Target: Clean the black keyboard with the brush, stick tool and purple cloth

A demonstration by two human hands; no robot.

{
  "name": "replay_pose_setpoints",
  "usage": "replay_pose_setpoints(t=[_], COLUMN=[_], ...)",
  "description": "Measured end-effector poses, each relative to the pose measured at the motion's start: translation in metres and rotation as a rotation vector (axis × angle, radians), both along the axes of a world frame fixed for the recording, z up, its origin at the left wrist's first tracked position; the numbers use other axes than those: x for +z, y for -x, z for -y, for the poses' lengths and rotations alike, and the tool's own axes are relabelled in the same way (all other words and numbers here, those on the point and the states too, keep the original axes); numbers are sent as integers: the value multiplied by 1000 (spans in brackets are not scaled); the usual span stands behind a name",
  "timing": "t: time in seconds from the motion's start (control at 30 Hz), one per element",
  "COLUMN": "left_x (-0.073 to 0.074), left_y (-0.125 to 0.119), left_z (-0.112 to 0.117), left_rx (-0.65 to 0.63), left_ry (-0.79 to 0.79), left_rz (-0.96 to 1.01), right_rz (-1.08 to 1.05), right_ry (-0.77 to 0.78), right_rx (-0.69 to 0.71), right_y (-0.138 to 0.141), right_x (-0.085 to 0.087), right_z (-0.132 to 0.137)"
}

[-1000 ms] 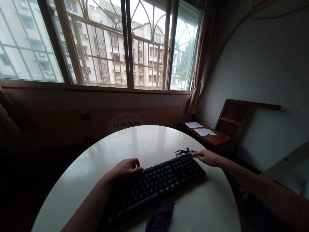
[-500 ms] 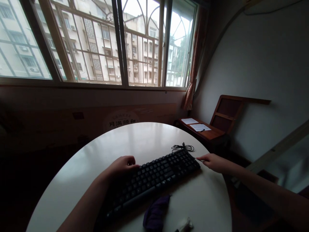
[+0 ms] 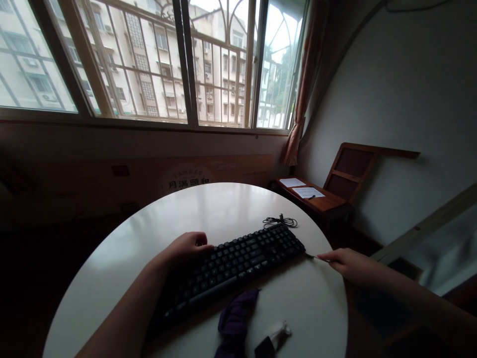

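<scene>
A black keyboard (image 3: pixel 238 263) lies slantwise on the white round table (image 3: pixel 122 263). My left hand (image 3: pixel 190 246) is closed on its far left edge, with fingers curled. My right hand (image 3: pixel 345 263), to the right of the keyboard, pinches a thin stick (image 3: pixel 316 256); its tip is by the keyboard's right end, and its exact kind is too small to make out. Behind the keyboard rests its bundled black cable (image 3: pixel 280 221). In front of it are a dark purple cloth (image 3: pixel 238 320) and a small black and whitish object (image 3: pixel 274 340).
A wooden chair or bench (image 3: pixel 328 199) with paper sheets (image 3: pixel 308 192) and a pen stands beyond the table at the right. Behind are a barred window (image 3: pixel 219 79) and a tied curtain (image 3: pixel 296 134). Glass panelling (image 3: pixel 443 248) is at far right.
My right hand has moved down and slightly right along the keyboard's right end, showing more of the stick. My left hand stays on the keyboard. The view has tilted down slightly.
</scene>
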State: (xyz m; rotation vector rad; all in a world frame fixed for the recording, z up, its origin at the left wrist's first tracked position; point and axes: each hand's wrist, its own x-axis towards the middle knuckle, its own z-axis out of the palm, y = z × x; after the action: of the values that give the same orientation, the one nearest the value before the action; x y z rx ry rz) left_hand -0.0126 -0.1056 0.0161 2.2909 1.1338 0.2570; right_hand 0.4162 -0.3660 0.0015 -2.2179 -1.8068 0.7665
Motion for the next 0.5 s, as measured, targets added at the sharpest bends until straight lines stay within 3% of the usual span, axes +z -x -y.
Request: replay_pose_setpoints(t=[0.1, 0.27, 0.4, 0.5], left_x=[1, -3, -13, -22], left_y=[2, 21, 49, 62], left_z=[3, -7, -22, -25], left_rx=[-1, 55, 254, 322], left_ry=[7, -20, -63, -37], left_rz=[2, -15, 68, 137], right_rz=[111, 218, 189, 121], right_ry=[-64, -268, -497, -657], right_rx=[38, 263, 530, 719], right_y=[11, 52, 109, 163], right_x=[6, 9, 16, 20], right_z=[7, 7, -10, -28])
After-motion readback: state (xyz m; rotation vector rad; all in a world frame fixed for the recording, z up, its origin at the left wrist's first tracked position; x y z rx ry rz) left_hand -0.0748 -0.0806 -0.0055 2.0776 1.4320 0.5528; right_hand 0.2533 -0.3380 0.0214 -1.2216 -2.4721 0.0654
